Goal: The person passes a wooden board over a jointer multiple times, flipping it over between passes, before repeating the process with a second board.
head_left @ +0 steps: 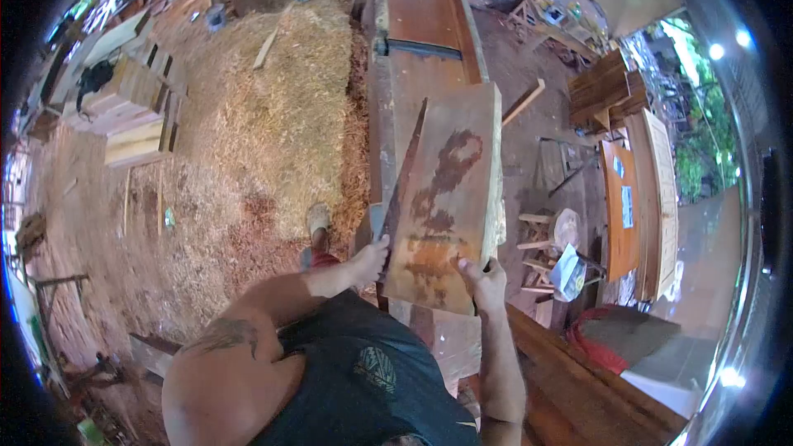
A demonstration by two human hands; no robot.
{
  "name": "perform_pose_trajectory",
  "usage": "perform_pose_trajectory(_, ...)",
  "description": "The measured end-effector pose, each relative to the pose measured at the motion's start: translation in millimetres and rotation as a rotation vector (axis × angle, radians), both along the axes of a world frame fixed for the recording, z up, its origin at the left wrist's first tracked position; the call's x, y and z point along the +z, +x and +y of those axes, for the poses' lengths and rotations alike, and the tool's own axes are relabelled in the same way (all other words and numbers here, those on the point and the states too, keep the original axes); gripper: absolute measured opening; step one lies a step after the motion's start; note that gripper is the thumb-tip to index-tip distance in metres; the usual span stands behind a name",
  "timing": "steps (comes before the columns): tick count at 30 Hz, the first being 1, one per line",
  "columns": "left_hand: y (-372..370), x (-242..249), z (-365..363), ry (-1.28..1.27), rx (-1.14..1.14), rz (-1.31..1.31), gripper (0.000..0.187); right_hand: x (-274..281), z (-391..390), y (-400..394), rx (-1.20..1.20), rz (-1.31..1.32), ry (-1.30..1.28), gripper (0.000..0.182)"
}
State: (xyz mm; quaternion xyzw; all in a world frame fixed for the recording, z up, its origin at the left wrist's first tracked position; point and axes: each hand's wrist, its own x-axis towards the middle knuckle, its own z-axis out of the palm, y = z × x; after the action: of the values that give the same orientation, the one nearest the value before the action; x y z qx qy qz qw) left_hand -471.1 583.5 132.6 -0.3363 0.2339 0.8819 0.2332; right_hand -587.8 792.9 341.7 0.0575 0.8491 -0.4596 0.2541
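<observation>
A wide wooden board [462, 223] with dark, irregular stains lies lengthwise in front of me, its near end close to my body. My right hand [485, 282] grips its near right corner, thumb on top and fingers curled round the edge. At the near left edge, my left hand [368, 263] is closed on the board, its fingers partly hidden. Underneath and beyond the board runs a long machine bed [421, 0] with a dark crosswise gap [425, 49]. The board covers part of this bed.
Wood shavings [289, 107] cover the floor to the left, where a loose stick [265, 48] lies. Stacked timber [136, 107] stands farther left. On the right are wooden stools [538, 231], an orange-brown panel [618, 206] and a brown wooden beam [578, 372].
</observation>
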Motion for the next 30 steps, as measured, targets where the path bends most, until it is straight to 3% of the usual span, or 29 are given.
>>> perform_pose_trajectory(1,4,4,-8,0.03,0.074,0.111,0.072,-7,-7,-3,-0.011,-0.001,-0.082,0.054)
perform_pose_trajectory(2,6,-45,-16,-0.022,0.092,-0.028,0.057,-18,-8,-6,0.006,-0.037,-0.101,0.055)
perform_pose_trajectory(5,22,13,-67,0.136,0.041,-0.016,0.055,-17,-31,4,-0.097,-0.095,-0.343,0.054)
perform_pose_trajectory(6,29,2,-77,0.129,0.01,0.029,0.053,-17,-30,4,-0.082,-0.117,-0.284,0.053)
perform_pose_trajectory(9,37,77,-85,0.035,0.058,-0.079,0.053,-11,-28,1,-0.027,-0.151,-0.19,0.059)
perform_pose_trajectory(11,40,84,-89,0.076,0.101,0.053,0.049,-45,-6,2,-0.135,-0.204,-0.46,0.055)
perform_pose_trajectory(13,36,135,-100,0.059,0.096,0.096,0.047,-52,-1,11,-0.203,-0.27,-0.661,0.054)
perform_pose_trajectory(14,29,183,-103,-0.11,0.12,0.13,0.043,-40,-8,15,-0.217,-0.294,-0.733,0.055)
perform_pose_trajectory(16,21,141,-98,-0.214,0.109,0.209,0.043,-14,-15,11,-0.237,-0.387,-0.827,0.057)
perform_pose_trajectory(18,13,148,-90,-0.313,0.131,0.213,0.042,-12,-3,-3,-0.235,-0.442,-0.841,0.057)
perform_pose_trajectory(30,-27,180,-72,0.042,0.215,0.386,0.036,54,12,-40,-0.323,-0.356,-1.056,0.055)
